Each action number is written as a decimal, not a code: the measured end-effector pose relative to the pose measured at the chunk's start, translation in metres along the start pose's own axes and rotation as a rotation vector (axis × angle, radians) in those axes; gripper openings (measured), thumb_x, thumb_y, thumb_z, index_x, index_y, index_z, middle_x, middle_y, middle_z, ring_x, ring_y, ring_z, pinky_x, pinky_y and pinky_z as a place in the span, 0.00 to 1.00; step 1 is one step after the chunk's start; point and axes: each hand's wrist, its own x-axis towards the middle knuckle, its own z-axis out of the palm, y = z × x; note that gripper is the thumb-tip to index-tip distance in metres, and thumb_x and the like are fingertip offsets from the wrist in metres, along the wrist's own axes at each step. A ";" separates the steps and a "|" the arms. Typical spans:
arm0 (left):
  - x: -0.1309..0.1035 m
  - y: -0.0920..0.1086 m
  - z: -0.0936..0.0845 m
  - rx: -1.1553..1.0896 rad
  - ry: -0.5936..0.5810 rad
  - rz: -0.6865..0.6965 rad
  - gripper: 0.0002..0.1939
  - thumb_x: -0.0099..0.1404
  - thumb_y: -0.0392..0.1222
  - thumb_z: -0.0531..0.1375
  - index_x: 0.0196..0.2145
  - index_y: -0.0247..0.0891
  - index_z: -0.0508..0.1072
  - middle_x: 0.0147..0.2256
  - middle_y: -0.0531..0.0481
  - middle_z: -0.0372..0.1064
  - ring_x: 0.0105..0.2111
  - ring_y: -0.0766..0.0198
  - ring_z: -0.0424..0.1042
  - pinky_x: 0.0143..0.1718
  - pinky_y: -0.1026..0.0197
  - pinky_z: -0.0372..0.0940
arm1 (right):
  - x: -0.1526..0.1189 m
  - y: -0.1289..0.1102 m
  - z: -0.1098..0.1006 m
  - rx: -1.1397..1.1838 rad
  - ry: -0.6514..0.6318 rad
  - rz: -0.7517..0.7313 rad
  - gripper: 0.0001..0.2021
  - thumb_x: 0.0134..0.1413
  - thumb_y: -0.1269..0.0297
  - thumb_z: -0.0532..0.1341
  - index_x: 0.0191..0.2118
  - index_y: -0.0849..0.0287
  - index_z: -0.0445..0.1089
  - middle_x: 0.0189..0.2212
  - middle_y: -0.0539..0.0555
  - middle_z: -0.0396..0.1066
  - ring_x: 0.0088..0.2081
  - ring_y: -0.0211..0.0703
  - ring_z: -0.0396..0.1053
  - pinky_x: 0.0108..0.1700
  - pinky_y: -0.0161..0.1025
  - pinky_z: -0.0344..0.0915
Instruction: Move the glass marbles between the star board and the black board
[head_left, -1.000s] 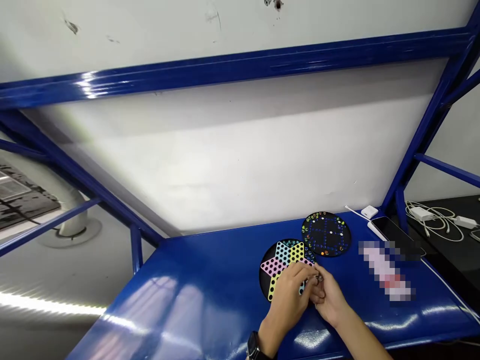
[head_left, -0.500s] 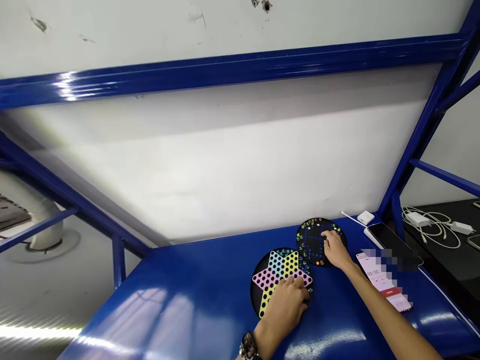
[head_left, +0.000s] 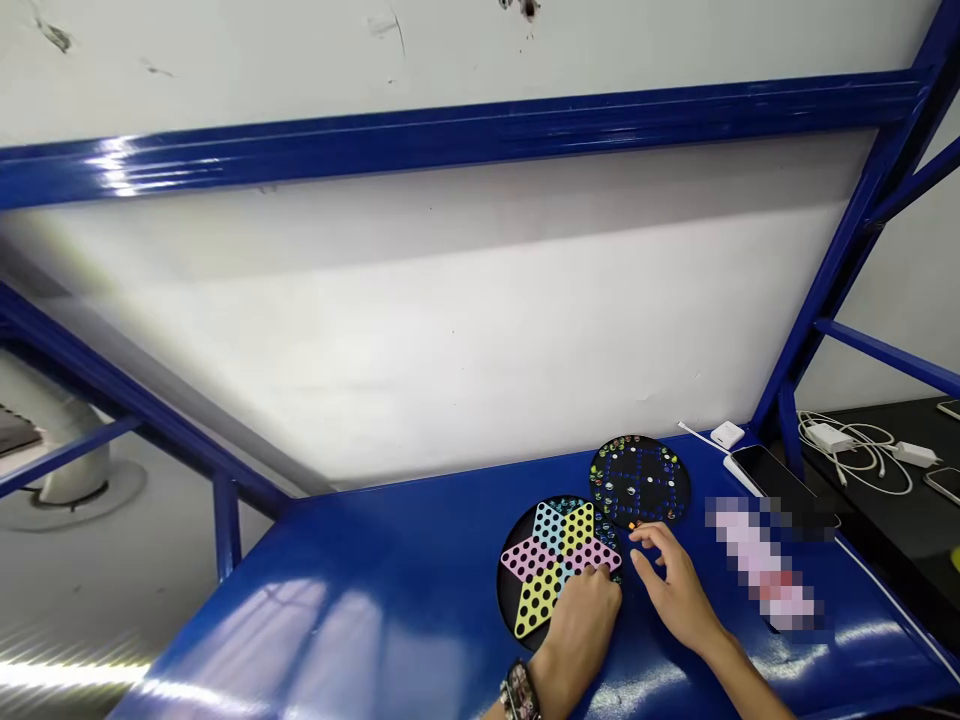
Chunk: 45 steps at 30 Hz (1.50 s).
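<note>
A round black Chinese checkers board with a star of yellow, pink and blue holes lies on the blue table. My left hand rests over its lower right part, fingers curled down; anything in them is hidden. Small dark marbles lie along the board's upper right edge. Behind it on the right is a second round black board, ringed with colourful marbles and holding some white ones. My right hand hovers in front of this board, thumb and fingers apart, nothing visible between them. An orange piece sits near its fingertips.
On the right of the blue table lie a partly blurred phone, a dark-screened phone, a white earbud case and a cable. White chargers with tangled cords rest on a black surface beyond the blue frame.
My right hand has drawn back from the second board toward me, uncovering its right side, and its fingers have spread. My left hand has shifted slightly, with its fingers more curled.
</note>
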 end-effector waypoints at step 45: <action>0.009 -0.029 0.000 -0.649 0.553 -0.029 0.08 0.69 0.40 0.57 0.44 0.44 0.74 0.43 0.51 0.76 0.40 0.61 0.74 0.44 0.60 0.68 | 0.025 0.038 -0.007 -0.115 0.214 -0.061 0.16 0.66 0.55 0.52 0.41 0.55 0.75 0.39 0.59 0.75 0.43 0.52 0.72 0.47 0.48 0.69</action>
